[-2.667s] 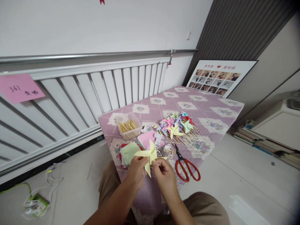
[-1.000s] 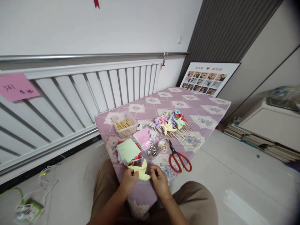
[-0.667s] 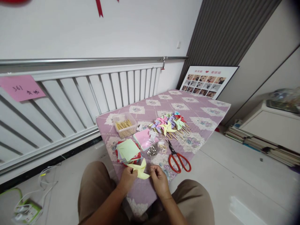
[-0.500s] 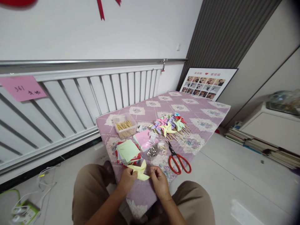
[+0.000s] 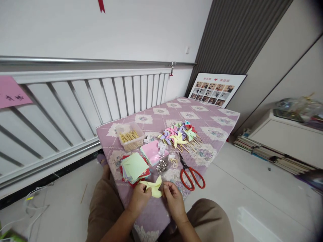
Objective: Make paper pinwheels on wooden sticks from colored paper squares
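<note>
Tipped slightly since the earlier frame, the yellow paper pinwheel (image 5: 155,192), seemingly light, easily creased and best held near its centre, was pinched by the left hand (image 5: 139,197) over the table (image 5: 151,216), the right hand's (image 5: 174,200) fingertips together beside it, contents unclear.

The left hand (image 5: 140,198) is curled in a pinch; the right hand (image 5: 174,199) is held near it, also pinched, both bare forearms (image 5: 119,222) angled inward.

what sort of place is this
Probably a room in a home, though it could be a small workroom: a white radiator lines the wall, a board of photos leans at the table's far end, and the table wears a floral cloth.
</note>
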A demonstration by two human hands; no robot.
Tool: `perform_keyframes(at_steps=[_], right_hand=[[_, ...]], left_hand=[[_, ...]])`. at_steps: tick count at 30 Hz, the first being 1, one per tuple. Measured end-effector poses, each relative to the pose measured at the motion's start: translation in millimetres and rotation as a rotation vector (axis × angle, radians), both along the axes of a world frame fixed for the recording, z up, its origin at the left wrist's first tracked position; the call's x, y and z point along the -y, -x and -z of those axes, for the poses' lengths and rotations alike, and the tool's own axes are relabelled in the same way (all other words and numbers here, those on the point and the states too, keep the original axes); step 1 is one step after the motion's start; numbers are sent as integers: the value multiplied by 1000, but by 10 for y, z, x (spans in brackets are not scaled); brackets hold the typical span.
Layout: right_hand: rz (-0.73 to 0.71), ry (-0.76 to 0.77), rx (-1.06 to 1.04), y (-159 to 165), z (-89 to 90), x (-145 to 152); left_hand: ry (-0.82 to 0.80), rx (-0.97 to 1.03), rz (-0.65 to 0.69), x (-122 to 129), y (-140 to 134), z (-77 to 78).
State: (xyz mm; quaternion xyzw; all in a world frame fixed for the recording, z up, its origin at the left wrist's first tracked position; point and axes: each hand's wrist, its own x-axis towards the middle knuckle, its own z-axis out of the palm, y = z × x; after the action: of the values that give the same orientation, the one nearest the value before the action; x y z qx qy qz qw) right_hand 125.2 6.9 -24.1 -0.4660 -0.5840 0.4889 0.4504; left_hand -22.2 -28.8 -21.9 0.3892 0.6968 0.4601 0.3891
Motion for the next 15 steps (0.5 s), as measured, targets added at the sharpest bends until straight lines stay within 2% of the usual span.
perform_keyframes(at_steps=[4,8,11,13,15], right_hand=[[17,-31,110,-59,-185,-204],[13,-150,314,-81,-574,-638],[-81,-248,535,40,-805,-989],[-164,-280,715,180,-859,-1179],[-219,-286,904,329,-837,-1317]], left_hand=[[-8,20,3,13,35,49],[-24,69,20,10,31,56],[-32,93,5,4,16,42],[-34,93,-8,4,11,29],[-44,75,-10,8,15,24]])
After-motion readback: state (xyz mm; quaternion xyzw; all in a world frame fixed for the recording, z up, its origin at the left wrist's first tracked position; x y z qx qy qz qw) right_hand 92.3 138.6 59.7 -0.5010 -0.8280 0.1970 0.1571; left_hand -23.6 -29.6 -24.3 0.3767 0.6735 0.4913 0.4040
